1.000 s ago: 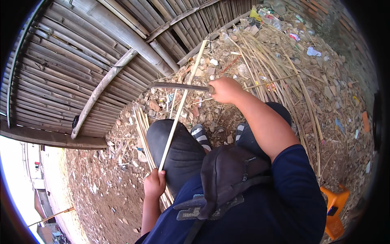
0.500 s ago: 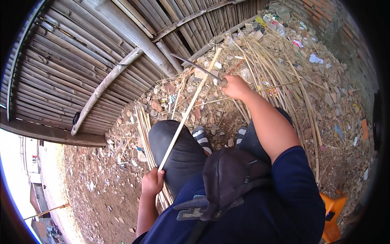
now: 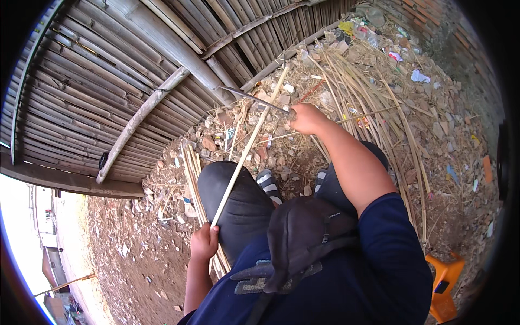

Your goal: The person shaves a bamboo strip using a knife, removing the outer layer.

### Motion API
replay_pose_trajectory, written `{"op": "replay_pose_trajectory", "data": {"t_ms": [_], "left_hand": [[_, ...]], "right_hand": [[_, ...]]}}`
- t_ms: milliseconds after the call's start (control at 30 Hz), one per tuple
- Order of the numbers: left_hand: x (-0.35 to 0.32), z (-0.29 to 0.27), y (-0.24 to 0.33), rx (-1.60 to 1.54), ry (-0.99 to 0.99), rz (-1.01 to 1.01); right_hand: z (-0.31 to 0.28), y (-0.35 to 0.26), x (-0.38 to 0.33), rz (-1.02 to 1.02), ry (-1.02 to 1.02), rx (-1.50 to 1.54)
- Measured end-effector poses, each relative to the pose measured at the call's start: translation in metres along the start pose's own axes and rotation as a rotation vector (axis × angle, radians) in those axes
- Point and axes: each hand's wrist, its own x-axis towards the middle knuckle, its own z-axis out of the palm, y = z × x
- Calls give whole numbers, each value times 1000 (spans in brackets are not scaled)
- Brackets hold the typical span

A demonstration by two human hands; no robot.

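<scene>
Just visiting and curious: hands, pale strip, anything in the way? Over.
Left hand gripping the pale strip near its lower end. Right hand holding a long blade across it; contact unclear. Left knee behind the strip in this view.

An outdoor yard of stony earth, with a bamboo-slat wall at ten o'clock, a brick wall at two, strewn litter (one piece bright yellow) at one, and daylit buildings at eight o'clock.
</scene>
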Motion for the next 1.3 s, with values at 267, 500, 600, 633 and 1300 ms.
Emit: {"op": "replay_pose_trajectory", "data": {"t_ms": [267, 500, 600, 633, 1300], "left_hand": [[-3, 4, -4, -36, 1, -3], [-1, 11, -9, -40, 75, 10], [-1, 5, -4, -17, 77, -4], [-2, 5, -4, -35, 55, -12], [-3, -2, 12, -12, -5, -36]], "right_hand": [[-8, -55, -40, -240, -210, -217], [9, 4, 2, -84, -2, 37], [0, -4, -5, -55, 3, 29], [-3, -11, -11, -50, 5, 52], [-2, -18, -20, -101, -73, -41]]}}
